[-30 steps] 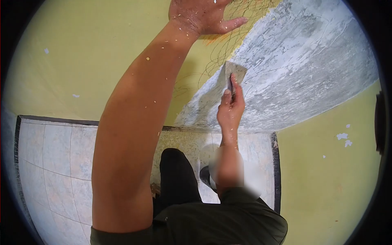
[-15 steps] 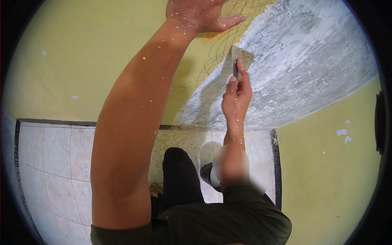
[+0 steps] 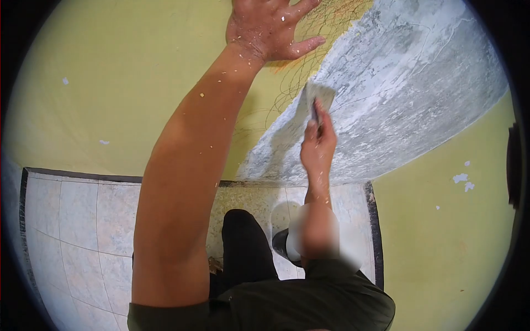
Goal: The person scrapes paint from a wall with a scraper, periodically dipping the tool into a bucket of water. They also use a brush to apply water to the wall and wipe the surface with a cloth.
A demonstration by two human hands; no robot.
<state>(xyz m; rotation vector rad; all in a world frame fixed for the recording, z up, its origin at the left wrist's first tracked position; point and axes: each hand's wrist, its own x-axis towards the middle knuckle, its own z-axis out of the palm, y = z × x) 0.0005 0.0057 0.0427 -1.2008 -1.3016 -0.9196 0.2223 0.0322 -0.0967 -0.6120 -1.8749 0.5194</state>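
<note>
My right hand (image 3: 318, 146) is closed around the dark handle of a putty knife (image 3: 322, 95). Its wide flat blade lies at the ragged edge where yellow-green paint (image 3: 165, 71) gives way to a bare grey-white patch of wall (image 3: 403, 99). Up and to the left, my left hand (image 3: 265, 27) rests on the painted wall with its fingers spread, and part of it runs out of the top of the view. Small paint flakes stick to both arms. Dark scribbled lines (image 3: 284, 91) and an orange mark show on the paint between the hands.
Pale floor tiles (image 3: 77, 220) meet the wall along a dark skirting strip (image 3: 110, 177). Yellowish debris (image 3: 243, 198) lies on the floor at the wall's foot. My dark-clothed knee (image 3: 243, 237) is close to the wall. A side wall (image 3: 436, 248) with chipped spots stands at the right.
My right hand and the putty knife have moved down along the paint edge. The left hand stays on the wall, appearing slightly lower as the view shifts.
</note>
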